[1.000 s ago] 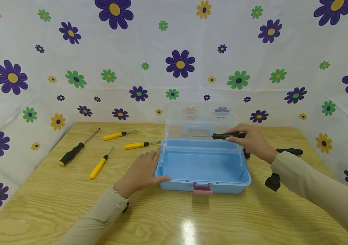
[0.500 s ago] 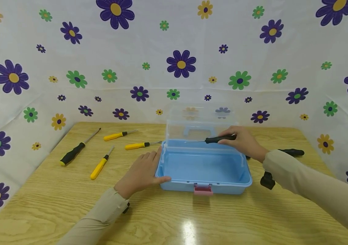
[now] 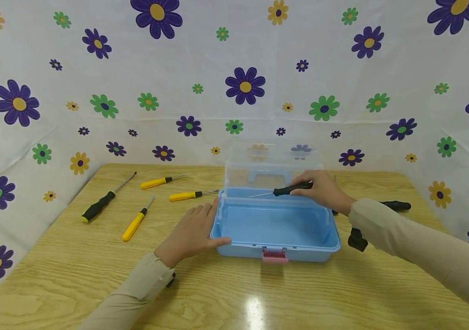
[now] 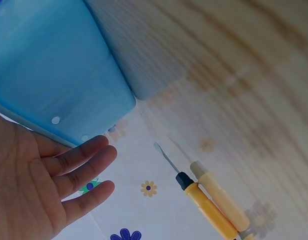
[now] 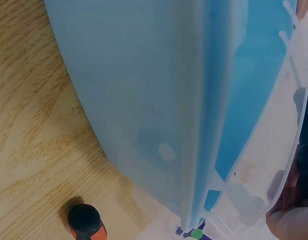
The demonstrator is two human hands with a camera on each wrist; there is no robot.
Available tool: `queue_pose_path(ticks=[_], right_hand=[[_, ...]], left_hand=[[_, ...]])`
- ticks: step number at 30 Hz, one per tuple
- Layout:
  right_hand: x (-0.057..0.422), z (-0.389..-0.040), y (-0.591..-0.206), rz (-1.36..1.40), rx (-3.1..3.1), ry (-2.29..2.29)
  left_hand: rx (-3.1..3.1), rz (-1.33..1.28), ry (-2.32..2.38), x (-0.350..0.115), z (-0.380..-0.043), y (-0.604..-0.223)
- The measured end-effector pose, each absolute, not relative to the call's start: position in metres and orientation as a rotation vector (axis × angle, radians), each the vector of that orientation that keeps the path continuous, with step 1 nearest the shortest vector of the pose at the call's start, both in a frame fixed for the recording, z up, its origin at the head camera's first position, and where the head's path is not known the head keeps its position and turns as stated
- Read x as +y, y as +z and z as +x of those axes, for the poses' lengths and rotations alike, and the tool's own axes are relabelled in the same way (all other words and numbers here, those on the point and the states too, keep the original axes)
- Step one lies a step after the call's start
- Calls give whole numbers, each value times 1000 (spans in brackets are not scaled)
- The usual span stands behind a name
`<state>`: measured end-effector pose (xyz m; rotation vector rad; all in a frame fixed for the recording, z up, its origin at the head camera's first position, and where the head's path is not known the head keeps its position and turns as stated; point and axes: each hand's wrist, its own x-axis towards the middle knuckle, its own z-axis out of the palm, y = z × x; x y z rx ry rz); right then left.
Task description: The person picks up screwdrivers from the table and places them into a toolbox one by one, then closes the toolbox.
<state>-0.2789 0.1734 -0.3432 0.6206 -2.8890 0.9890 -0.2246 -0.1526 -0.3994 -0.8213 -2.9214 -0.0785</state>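
Note:
A blue toolbox with a pink latch stands on the table, its clear lid raised at the back. My right hand grips a black screwdriver by the handle above the back of the box, the metal shaft pointing left. In the right wrist view the box wall fills the middle, and part of the hand shows at the right edge. My left hand rests against the box's left side, thumb over the front rim. Its fingers look extended in the left wrist view, next to the blue wall.
Left of the box lie three yellow-handled screwdrivers and a larger black one with a yellow end. Another black handle lies to the right, partly behind the right sleeve. An orange-and-black handle sits close to the box's right side.
My right hand has moved left with the black screwdriver, which now hangs slightly lower over the box with its tip tilted down. The left hand and toolbox have stayed in place.

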Motion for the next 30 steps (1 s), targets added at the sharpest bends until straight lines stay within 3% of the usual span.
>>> queue_pose_path(ticks=[30], right_hand=[[197,-291,-344,679,-3071,1040]], left_hand=[[-2952,-807,-109,-151,-223,-397]])
